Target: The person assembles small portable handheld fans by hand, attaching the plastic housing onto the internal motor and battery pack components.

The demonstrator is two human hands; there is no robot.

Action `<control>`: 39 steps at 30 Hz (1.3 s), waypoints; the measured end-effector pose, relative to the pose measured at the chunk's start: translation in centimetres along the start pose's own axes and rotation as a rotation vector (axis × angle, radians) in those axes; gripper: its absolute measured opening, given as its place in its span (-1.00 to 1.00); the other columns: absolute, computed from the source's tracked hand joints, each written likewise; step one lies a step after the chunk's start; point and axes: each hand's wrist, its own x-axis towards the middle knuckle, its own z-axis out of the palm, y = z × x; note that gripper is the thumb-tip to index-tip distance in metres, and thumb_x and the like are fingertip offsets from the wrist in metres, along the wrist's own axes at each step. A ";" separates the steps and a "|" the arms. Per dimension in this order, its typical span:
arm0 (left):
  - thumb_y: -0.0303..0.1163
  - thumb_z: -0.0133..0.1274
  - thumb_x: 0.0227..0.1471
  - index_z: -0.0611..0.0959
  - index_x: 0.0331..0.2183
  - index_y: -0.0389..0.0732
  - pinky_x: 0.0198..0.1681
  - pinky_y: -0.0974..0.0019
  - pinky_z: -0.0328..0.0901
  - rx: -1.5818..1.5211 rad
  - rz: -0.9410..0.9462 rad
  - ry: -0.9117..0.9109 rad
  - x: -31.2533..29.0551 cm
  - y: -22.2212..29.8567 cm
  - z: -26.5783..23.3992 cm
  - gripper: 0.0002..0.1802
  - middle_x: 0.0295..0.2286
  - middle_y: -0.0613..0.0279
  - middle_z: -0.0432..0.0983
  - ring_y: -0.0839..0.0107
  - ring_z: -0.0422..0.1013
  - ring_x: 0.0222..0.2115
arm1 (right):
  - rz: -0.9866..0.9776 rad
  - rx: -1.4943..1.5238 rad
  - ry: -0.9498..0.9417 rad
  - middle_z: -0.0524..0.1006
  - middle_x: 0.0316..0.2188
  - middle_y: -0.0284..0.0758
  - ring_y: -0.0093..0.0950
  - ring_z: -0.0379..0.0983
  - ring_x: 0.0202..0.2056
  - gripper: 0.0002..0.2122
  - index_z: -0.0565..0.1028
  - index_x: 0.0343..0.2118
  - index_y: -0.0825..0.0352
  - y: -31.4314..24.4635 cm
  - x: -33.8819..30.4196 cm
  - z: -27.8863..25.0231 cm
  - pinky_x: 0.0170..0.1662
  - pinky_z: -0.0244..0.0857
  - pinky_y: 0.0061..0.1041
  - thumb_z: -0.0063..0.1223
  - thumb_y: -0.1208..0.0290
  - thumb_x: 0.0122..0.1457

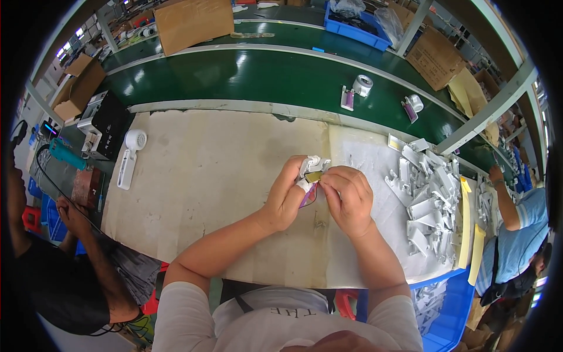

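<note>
Above the middle of the worktable, my left hand (282, 199) is closed around a white plastic housing (309, 165) with a purple part (306, 198) below it. A small flat yellowish piece (314, 176) sits against the housing, between my two hands. My right hand (352, 196) is closed in a pinch at that piece's right edge, but its fingertips hide what they hold. A thin dark wire curves beneath the fingers. Right of my right hand lies a heap of loose white plastic parts (431, 199).
On the table's left lies a white handheld device with a round head (136, 139). A black box-shaped machine (104, 126) and a teal tool (67, 154) stand beyond it. Two white-and-purple assemblies rest on the green conveyor (193, 82). Blue bin (451, 311) lower right. Co-workers sit at both sides.
</note>
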 end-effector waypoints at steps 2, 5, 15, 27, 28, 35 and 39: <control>-0.54 -0.38 -0.01 0.26 -0.10 -0.30 -0.41 0.48 0.20 0.006 -0.002 -0.002 0.0 0.0 0.0 -0.63 -0.40 0.24 0.27 0.57 0.21 -0.50 | 0.004 0.002 -0.002 0.45 -0.40 -0.31 -0.36 0.40 -0.39 -0.73 0.42 -0.37 0.31 0.0 0.0 0.0 -0.33 0.29 -0.46 0.15 0.64 -0.21; -0.50 -0.41 -0.03 0.26 -0.07 -0.30 -0.40 0.44 0.22 0.068 0.009 0.011 -0.2 -0.5 0.0 -0.58 -0.36 0.18 0.33 0.50 0.29 -0.48 | 0.040 0.022 -0.008 0.45 -0.39 -0.31 -0.36 0.40 -0.39 -0.73 0.41 -0.37 0.31 -0.1 -0.1 0.1 -0.32 0.29 -0.45 0.15 0.64 -0.21; -0.50 -0.37 0.01 0.28 -0.11 -0.28 -0.42 0.48 0.19 -0.033 -0.036 0.011 0.0 0.2 0.1 -0.65 -0.41 0.25 0.28 0.57 0.22 -0.50 | 0.014 0.042 0.014 0.45 -0.40 -0.32 -0.36 0.40 -0.39 -0.72 0.41 -0.38 0.30 0.0 -0.1 0.3 -0.33 0.28 -0.45 0.17 0.64 -0.22; -0.52 -0.38 0.01 0.27 -0.10 -0.30 -0.41 0.48 0.19 -0.011 -0.003 0.004 0.0 0.0 0.0 -0.65 -0.41 0.24 0.28 0.57 0.21 -0.50 | 0.031 0.018 0.009 0.45 -0.40 -0.32 -0.36 0.40 -0.39 -0.74 0.42 -0.39 0.30 0.0 -0.1 0.3 -0.33 0.28 -0.46 0.16 0.64 -0.22; -0.53 -0.38 0.00 0.27 -0.10 -0.30 -0.41 0.48 0.19 0.002 0.008 0.003 0.0 -0.1 0.0 -0.65 -0.41 0.24 0.28 0.57 0.21 -0.50 | 0.033 0.018 0.008 0.45 -0.40 -0.32 -0.36 0.40 -0.39 -0.74 0.42 -0.39 0.30 0.1 -0.2 0.3 -0.33 0.28 -0.46 0.16 0.64 -0.22; -0.48 -0.31 0.04 0.27 -0.09 -0.31 -0.40 0.48 0.19 -0.001 0.010 0.003 -0.3 -0.8 -0.3 -0.65 -0.37 0.27 0.27 0.60 0.21 -0.48 | 0.064 0.006 0.001 0.46 -0.42 -0.32 -0.36 0.40 -0.39 -0.75 0.42 -0.39 0.32 -0.5 0.0 0.1 -0.33 0.28 -0.45 0.16 0.64 -0.21; -0.34 -0.18 0.09 0.26 -0.08 -0.31 -0.40 0.51 0.19 0.011 0.113 0.001 -0.2 -1.0 -0.1 -0.63 -0.36 0.29 0.25 0.62 0.21 -0.47 | 0.045 -0.013 0.004 0.45 -0.41 -0.32 -0.36 0.40 -0.39 -0.74 0.43 -0.38 0.32 -0.4 0.1 0.2 -0.32 0.28 -0.45 0.16 0.63 -0.21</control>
